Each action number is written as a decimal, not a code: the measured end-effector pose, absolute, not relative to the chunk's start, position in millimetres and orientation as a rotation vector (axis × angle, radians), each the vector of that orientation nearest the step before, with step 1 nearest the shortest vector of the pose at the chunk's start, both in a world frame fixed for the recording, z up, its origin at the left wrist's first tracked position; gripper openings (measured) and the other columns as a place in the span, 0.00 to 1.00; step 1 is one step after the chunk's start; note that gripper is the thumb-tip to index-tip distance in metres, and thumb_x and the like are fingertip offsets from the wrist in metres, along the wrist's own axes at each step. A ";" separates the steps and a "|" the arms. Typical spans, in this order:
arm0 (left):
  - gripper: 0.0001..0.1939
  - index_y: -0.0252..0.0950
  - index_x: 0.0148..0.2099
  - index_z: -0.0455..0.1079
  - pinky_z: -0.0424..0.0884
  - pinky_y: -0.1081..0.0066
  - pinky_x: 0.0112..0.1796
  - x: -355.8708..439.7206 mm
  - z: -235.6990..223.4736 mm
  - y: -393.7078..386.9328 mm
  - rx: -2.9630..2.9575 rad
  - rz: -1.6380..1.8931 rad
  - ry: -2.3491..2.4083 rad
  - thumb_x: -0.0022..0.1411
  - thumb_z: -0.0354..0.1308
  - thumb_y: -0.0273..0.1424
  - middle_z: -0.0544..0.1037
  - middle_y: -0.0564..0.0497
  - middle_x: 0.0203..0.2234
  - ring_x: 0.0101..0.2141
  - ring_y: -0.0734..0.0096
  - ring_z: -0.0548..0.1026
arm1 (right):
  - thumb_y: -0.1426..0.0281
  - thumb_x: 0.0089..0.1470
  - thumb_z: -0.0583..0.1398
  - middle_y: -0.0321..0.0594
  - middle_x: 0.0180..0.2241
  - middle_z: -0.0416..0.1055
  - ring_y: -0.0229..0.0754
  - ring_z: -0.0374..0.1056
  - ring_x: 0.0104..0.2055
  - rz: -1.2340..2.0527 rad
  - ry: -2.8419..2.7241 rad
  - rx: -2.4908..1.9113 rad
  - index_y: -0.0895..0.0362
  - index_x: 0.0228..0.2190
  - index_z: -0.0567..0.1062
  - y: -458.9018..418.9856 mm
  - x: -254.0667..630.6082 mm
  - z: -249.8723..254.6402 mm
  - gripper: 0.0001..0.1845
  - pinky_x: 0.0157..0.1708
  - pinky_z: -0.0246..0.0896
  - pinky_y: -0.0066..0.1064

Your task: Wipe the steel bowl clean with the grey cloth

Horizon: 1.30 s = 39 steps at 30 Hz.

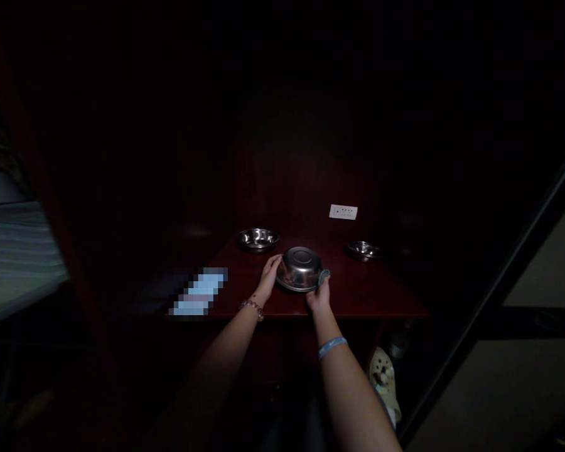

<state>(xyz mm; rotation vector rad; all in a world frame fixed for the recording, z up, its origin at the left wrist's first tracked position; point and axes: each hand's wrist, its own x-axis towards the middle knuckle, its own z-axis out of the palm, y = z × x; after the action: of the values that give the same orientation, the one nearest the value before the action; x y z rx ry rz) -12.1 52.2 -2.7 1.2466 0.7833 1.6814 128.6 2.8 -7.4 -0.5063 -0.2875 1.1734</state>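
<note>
A shiny metal bowl [301, 267] is turned bottom up between my hands, over the dark red tabletop. My left hand [267, 279] grips its left rim. On the other side my right hand [321, 292] holds the rim, with a small grey-green cloth or scouring pad [324, 276] pressed against the bowl under the fingers. A second metal bowl [258, 240] stands upright at the back left of the tabletop. Another metal bowl [363, 250] sits upright at the back right.
The dark red tabletop [371, 295] ends at a front edge near my wrists. A white wall socket [343, 212] is on the back panel. At the left lies a blurred-out bright rectangle [200, 293]. Below right is a cream clog [383, 376]. The surroundings are very dark.
</note>
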 end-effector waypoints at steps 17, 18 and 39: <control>0.18 0.36 0.46 0.73 0.61 0.61 0.58 -12.1 -3.6 54.0 1.229 1.677 0.779 0.57 0.58 0.42 0.76 0.45 0.49 0.52 0.60 0.71 | 0.58 0.66 0.45 0.35 0.38 0.81 0.37 0.76 0.43 1.148 -0.327 -0.569 0.53 0.38 0.77 5.5 128.9 -10.5 0.23 0.53 0.68 0.38; 0.18 0.36 0.46 0.73 0.61 0.61 0.58 -12.1 -2.9 53.1 1.229 1.679 0.781 0.57 0.58 0.42 0.76 0.45 0.49 0.52 0.60 0.71 | 0.58 0.66 0.45 0.34 0.38 0.81 0.37 0.77 0.43 1.149 -0.327 -0.567 0.52 0.38 0.77 5.6 129.0 -10.7 0.23 0.53 0.69 0.38; 0.29 0.37 0.53 0.67 0.62 0.61 0.56 -10.0 2.1 44.8 1.196 1.608 0.851 0.52 0.66 0.44 0.73 0.42 0.53 0.54 0.60 0.71 | 0.59 0.65 0.44 0.33 0.39 0.81 0.36 0.77 0.42 1.148 -0.359 -0.514 0.52 0.38 0.77 1.5 127.6 -7.7 0.24 0.53 0.68 0.38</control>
<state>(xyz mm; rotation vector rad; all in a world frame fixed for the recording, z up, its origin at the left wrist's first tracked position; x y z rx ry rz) -10.0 44.8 2.1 1.1961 0.8510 1.6082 127.6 1.5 -7.7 -0.5137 -0.3587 1.1479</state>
